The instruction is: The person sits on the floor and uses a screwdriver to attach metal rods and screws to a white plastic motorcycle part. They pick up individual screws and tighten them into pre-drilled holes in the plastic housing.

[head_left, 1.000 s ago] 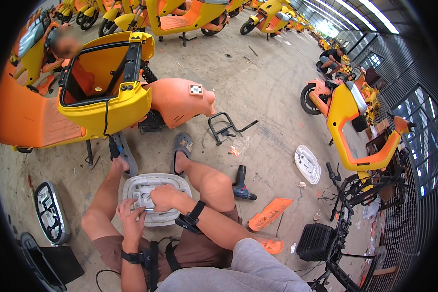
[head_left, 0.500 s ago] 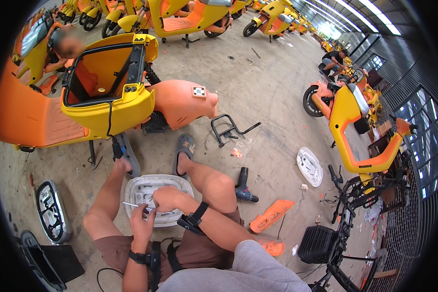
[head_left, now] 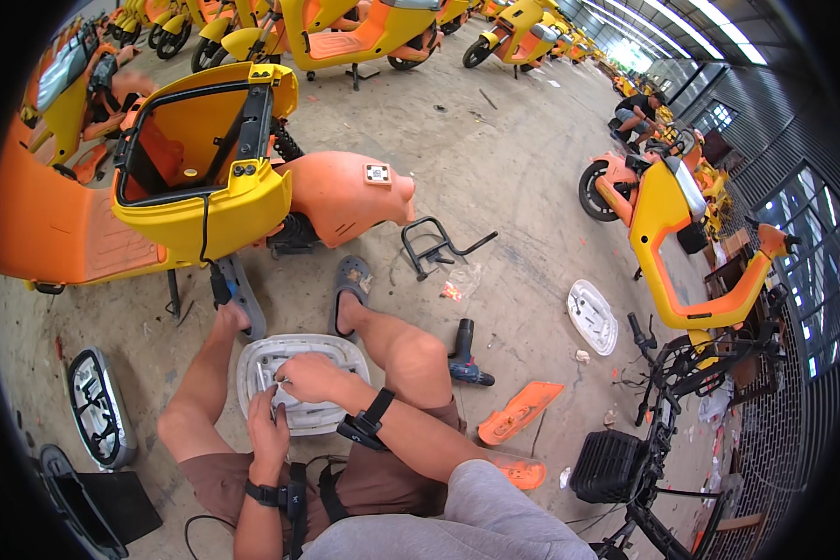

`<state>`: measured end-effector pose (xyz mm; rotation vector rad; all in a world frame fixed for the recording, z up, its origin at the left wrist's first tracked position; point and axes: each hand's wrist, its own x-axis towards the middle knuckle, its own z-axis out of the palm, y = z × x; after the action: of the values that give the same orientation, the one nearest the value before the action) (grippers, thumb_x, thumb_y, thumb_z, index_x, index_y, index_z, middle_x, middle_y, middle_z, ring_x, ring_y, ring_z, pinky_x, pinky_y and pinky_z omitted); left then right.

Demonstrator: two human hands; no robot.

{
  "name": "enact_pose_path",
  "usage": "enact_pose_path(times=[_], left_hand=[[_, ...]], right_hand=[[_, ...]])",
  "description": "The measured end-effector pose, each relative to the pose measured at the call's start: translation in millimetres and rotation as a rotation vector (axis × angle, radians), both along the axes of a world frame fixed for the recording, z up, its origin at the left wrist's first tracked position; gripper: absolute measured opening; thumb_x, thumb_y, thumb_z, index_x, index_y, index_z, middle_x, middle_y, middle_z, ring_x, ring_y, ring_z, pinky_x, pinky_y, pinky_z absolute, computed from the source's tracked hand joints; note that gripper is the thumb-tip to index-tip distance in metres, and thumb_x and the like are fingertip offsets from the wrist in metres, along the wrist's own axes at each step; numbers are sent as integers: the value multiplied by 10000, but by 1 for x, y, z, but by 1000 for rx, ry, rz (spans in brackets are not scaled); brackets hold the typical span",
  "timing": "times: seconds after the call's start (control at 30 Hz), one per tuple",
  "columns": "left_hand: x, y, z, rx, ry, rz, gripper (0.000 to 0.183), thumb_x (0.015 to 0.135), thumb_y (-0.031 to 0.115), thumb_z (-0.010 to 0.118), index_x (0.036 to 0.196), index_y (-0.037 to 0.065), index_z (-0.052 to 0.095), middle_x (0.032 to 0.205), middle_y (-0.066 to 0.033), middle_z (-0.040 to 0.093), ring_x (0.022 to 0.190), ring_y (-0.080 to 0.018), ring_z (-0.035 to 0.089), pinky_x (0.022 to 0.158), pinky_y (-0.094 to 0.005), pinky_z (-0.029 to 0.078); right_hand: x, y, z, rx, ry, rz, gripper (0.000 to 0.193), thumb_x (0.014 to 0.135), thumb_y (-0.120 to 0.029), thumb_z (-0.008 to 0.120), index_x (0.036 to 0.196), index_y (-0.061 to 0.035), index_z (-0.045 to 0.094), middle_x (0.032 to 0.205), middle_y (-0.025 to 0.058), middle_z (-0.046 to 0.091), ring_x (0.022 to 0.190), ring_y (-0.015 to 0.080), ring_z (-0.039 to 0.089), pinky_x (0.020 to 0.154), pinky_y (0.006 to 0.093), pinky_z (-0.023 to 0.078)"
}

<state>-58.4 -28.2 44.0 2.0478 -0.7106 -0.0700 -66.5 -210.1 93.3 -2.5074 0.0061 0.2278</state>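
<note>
tray (head_left: 327, 420), white and shallow, lies on the floor between the person's bent legs, and both hands are over it. the left hand (head_left: 269, 431) is at its near left part, thumb and fingers drawn together on a slim rod (head_left: 261, 379) that slants up over the tray; its far end is hard to make out. the right hand (head_left: 310, 375) is just beyond and to the right, across the tray's middle, fingers curled in and fingertips close to the rod; whether they pinch anything cannot be told. both wrists wear black straps.

beyond the feet stands a yellow and orange scooter (head_left: 210, 224), its body open at the top. right of the knee lies a drill (head_left: 465, 362), with an orange panel (head_left: 521, 413) near it and a bent black rack (head_left: 434, 252) farther off. a second white pan (head_left: 593, 319) lies to the right. at left are a pale-rimmed lid (head_left: 100, 408) and a black bin (head_left: 93, 504).
</note>
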Motion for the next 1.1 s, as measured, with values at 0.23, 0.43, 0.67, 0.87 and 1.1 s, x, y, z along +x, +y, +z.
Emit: enact_pose_path(times=[0.23,0.43,0.67,0.87,1.1], left_hand=[[2,2,2,72,20,-159,210,889,-18,532,1060,-24,654,1063,-213,609,976,-413,576,851,-430,474],[7,5,8,80,109,-305,235,829,-30,624,1063,-27,643,1100,-212,608,997,-396,583,840,-420,486],[17,17,0,-91,219,-120,351,751,-69,668,1087,13,607,1174,-156,589,1059,-355,565,878,-391,461],[22,19,2,142,-286,24,534,707,-51,699,1208,22,527,1150,-152,583,1157,-364,496,972,-440,406],[16,13,-24,-89,239,289,621,744,14,723,1291,1,430,1046,-139,577,978,-236,585,849,-362,464]], right_hand=[[5,5,17,124,-93,-101,301,816,-124,561,1075,-122,715,862,177,699,850,388,656,767,484,515],[0,5,-16,23,-15,10,314,813,-127,553,1079,-124,720,860,171,702,849,373,665,763,476,521],[4,-8,5,-217,110,-88,242,755,-230,647,847,-23,730,855,207,700,834,358,683,738,455,543],[-7,-11,11,-194,249,36,311,716,-303,716,799,-4,724,839,202,702,832,366,682,745,454,543],[-2,-7,14,-194,278,56,250,690,-219,688,810,-3,723,871,191,708,849,349,685,748,438,544]])
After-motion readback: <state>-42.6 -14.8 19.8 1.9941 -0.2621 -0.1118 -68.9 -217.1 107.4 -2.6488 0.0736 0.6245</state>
